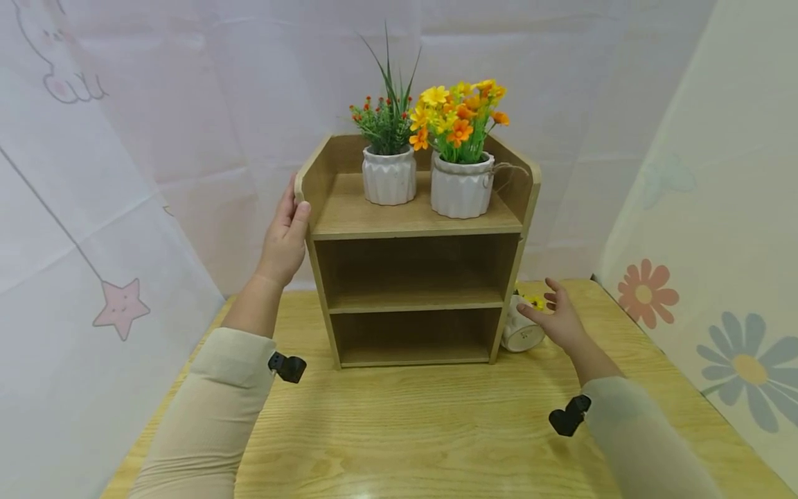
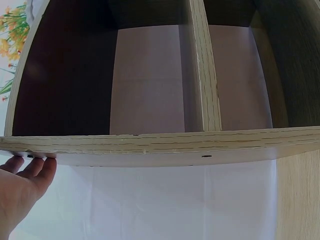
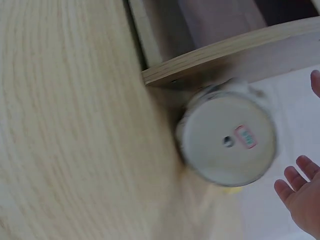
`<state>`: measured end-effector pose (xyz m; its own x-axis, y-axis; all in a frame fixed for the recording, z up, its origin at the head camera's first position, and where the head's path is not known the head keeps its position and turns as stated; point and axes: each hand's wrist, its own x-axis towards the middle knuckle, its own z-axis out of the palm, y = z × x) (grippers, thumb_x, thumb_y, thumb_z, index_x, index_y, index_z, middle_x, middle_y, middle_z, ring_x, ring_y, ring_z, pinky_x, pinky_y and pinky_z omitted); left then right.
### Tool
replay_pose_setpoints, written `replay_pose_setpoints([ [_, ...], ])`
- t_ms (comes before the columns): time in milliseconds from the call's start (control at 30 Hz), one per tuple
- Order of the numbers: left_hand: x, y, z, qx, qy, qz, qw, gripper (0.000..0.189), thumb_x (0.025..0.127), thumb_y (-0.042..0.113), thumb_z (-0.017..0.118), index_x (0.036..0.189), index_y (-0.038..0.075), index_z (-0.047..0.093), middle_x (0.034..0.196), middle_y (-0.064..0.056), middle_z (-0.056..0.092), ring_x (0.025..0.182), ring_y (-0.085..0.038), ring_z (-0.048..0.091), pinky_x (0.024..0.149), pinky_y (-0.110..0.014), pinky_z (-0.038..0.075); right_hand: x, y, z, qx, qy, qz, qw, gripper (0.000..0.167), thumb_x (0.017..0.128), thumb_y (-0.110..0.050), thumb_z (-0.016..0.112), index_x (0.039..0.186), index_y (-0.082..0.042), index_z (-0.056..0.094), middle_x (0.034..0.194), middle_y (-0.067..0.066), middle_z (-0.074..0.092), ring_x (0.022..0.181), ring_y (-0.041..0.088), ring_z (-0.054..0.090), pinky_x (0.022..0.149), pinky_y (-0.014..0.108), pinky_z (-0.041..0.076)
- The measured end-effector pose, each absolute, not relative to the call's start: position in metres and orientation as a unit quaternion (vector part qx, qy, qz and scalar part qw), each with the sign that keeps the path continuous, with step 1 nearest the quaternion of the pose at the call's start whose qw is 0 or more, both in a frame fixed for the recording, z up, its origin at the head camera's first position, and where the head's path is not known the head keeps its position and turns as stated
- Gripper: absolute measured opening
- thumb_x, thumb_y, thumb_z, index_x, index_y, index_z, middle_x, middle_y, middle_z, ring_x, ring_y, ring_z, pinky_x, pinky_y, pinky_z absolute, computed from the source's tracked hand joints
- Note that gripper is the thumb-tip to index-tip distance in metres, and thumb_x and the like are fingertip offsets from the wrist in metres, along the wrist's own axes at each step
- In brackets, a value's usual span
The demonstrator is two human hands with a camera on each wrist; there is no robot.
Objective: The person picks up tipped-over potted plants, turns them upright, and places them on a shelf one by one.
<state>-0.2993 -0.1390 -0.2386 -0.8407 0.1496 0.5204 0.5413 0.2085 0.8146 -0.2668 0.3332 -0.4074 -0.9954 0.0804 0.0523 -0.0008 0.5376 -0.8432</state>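
Note:
A small wooden shelf [image 1: 418,306] stands on the table. My left hand [image 1: 285,242] rests its fingertips against the outer face of the shelf's left side, near the top. In the left wrist view, the fingertips of that left hand [image 2: 30,182] touch the side panel. To the right of the shelf, a white flowerpot [image 1: 522,333] with yellow flowers lies tipped over, its base toward me. A drain hole and a small sticker show on the pot's base [image 3: 230,137]. Beside this pot, my right hand [image 1: 557,319] is held apart from it with fingers spread, holding nothing.
On the shelf's top stand a white pot [image 1: 389,179] with red-dotted greenery and grassy leaves, and another white pot [image 1: 461,190] of orange and yellow flowers tied with twine. The wooden table [image 1: 399,423] meets printed cloth backdrops [image 1: 623,138] at the back and sides.

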Motion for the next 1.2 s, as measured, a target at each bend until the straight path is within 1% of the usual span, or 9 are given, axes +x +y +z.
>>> replay_pose_setpoints([
  [133,-0.298,-0.138,-0.238,-0.226,-0.758,-0.588,0.169,0.056,0.108,0.027,0.033,0.159,0.027,0.009,0.165,0.002,0.015,0.151,-0.015,0.017,0.125,-0.035,0.016,-0.272,0.333,-0.419,-0.024,-0.88,0.473,0.019,0.104,0.093,-0.047,0.064,0.158,-0.009,-0.008,0.157,0.037,0.005,0.142,0.056,0.012,0.109,0.07,0.026],
  [267,-0.297,-0.138,-0.238,-0.225,-0.758,-0.587,0.174,0.056,0.108,0.028,0.033,0.159,0.028,0.011,0.165,0.002,0.017,0.15,-0.015,0.018,0.124,-0.035,0.016,-0.276,0.327,-0.426,-0.026,-0.883,0.468,0.007,0.102,0.093,-0.045,0.063,0.157,-0.004,-0.005,0.157,0.037,0.005,0.142,0.057,0.012,0.11,0.07,0.026],
  [400,-0.298,-0.138,-0.238,-0.229,-0.757,-0.587,0.175,0.056,0.108,0.028,0.033,0.159,0.027,0.01,0.165,0.001,0.016,0.151,-0.015,0.017,0.125,-0.036,0.016,-0.279,0.324,-0.433,-0.037,-0.886,0.462,0.0,0.1,0.094,-0.045,0.062,0.157,-0.002,-0.004,0.157,0.037,0.007,0.141,0.057,0.018,0.11,0.066,0.031],
  [567,-0.298,-0.138,-0.239,-0.237,-0.755,-0.586,0.173,0.056,0.108,0.029,0.032,0.159,0.026,0.009,0.165,-0.001,0.015,0.151,-0.017,0.017,0.125,-0.037,0.015,-0.28,0.322,-0.441,-0.039,-0.885,0.464,-0.009,0.1,0.094,-0.043,0.062,0.156,0.0,-0.004,0.154,0.039,0.015,0.136,0.055,0.03,0.106,0.063,0.039],
  [667,-0.298,-0.138,-0.239,-0.239,-0.754,-0.586,0.176,0.057,0.108,0.028,0.033,0.159,0.025,0.009,0.165,-0.002,0.016,0.151,-0.018,0.017,0.125,-0.038,0.016,-0.278,0.321,-0.442,-0.039,-0.89,0.455,-0.016,0.1,0.095,-0.044,0.061,0.156,0.0,-0.004,0.153,0.04,0.016,0.135,0.056,0.03,0.106,0.064,0.038],
  [867,-0.3,-0.137,-0.239,-0.245,-0.747,-0.591,0.179,0.057,0.108,0.026,0.033,0.159,0.021,0.01,0.165,-0.002,0.016,0.151,-0.018,0.017,0.125,-0.038,0.016,-0.273,0.32,-0.442,-0.051,-0.898,0.436,-0.03,0.102,0.094,-0.053,0.057,0.156,0.001,-0.003,0.155,0.038,0.016,0.138,0.056,0.028,0.107,0.062,0.038],
  [1000,-0.3,-0.137,-0.239,-0.24,-0.747,-0.594,0.178,0.056,0.108,0.026,0.033,0.159,0.022,0.011,0.165,-0.002,0.017,0.151,-0.017,0.019,0.125,-0.036,0.016,-0.27,0.319,-0.442,-0.051,-0.905,0.421,-0.024,0.1,0.094,-0.055,0.055,0.156,0.002,0.0,0.155,0.037,0.018,0.137,0.055,0.029,0.106,0.062,0.039],
  [1100,-0.299,-0.137,-0.239,-0.237,-0.749,-0.593,0.178,0.056,0.108,0.026,0.033,0.159,0.022,0.011,0.165,-0.002,0.018,0.151,-0.017,0.02,0.124,-0.035,0.017,-0.268,0.318,-0.445,-0.046,-0.906,0.421,-0.01,0.099,0.095,-0.054,0.056,0.156,0.002,0.001,0.155,0.037,0.019,0.137,0.054,0.03,0.106,0.061,0.04],
  [1200,-0.299,-0.138,-0.239,-0.233,-0.751,-0.592,0.178,0.056,0.108,0.026,0.033,0.159,0.023,0.011,0.164,-0.002,0.019,0.15,-0.016,0.02,0.124,-0.035,0.017,-0.266,0.318,-0.449,-0.04,-0.9,0.434,0.006,0.098,0.095,-0.051,0.057,0.156,0.002,0.001,0.155,0.036,0.02,0.138,0.054,0.029,0.107,0.061,0.039],
])
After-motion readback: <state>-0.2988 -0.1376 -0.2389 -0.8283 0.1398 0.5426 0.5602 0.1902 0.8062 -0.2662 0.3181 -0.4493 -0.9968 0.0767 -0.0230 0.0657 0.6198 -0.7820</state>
